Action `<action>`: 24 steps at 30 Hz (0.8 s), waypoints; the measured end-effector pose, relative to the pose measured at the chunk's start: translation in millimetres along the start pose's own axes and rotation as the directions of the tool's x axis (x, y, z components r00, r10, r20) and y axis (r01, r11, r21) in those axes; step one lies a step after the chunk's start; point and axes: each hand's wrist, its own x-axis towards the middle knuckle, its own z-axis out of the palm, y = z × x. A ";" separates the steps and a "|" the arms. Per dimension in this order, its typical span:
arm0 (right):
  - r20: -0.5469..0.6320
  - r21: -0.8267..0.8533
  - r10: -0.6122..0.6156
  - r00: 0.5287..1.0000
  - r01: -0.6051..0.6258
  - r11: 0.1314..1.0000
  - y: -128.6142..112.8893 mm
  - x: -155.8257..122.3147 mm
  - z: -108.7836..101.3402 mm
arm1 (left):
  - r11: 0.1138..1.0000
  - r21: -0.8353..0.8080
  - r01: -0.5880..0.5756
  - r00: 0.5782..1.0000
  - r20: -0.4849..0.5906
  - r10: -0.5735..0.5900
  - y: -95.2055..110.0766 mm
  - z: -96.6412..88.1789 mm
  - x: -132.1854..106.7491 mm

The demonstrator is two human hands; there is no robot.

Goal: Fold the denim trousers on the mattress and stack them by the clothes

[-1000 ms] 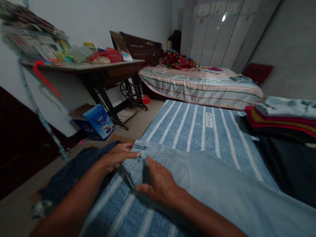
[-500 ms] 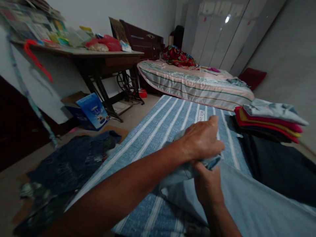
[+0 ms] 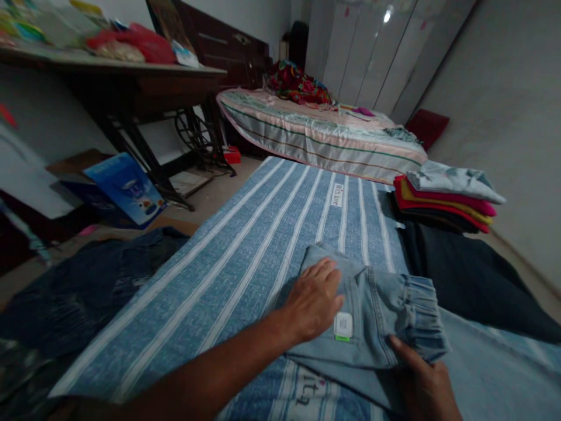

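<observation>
Light-blue jeans [image 3: 370, 304] with a gathered elastic waistband lie partly folded on a blue-and-white striped cover [image 3: 245, 251]. A pocket with a white and green label faces up. My left hand [image 3: 318, 298] rests on the folded part left of the label, fingers extended. Near the waistband, my right hand [image 3: 423, 374] grips the lower edge of the jeans, thumb on top; its other fingers are hidden below. Part of the pale denim spreads to the right, past my right hand.
A stack of folded clothes [image 3: 442, 202] stands at the right, with dark trousers [image 3: 473, 275] before it. Dark denim clothes [image 3: 87, 286] lie low on the left, near a blue box [image 3: 127, 190]. A sewing-machine table [image 3: 131, 67] and a bed [image 3: 315, 134] are behind.
My hands were close together, crossed over the bunched jeans. Now they are apart: the left on the flattened fold, the right at the waistband. The view has shifted right.
</observation>
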 end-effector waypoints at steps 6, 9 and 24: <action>-0.024 -0.029 0.061 0.998 -0.062 0.998 1.1 -4.8 -6.7 | 0.991 0.125 0.050 0.987 0.143 -0.068 -9.8 42.9 -21.4; -0.073 0.051 0.051 0.996 -0.047 0.998 -1.8 -5.4 -12.6 | 0.989 0.148 0.027 0.986 0.156 -0.051 -14.4 47.2 -23.1; 0.587 -0.662 -0.685 0.431 0.743 -0.100 -18.2 12.1 45.4 | 0.976 0.216 -0.023 0.995 0.103 0.001 -16.0 48.1 -21.5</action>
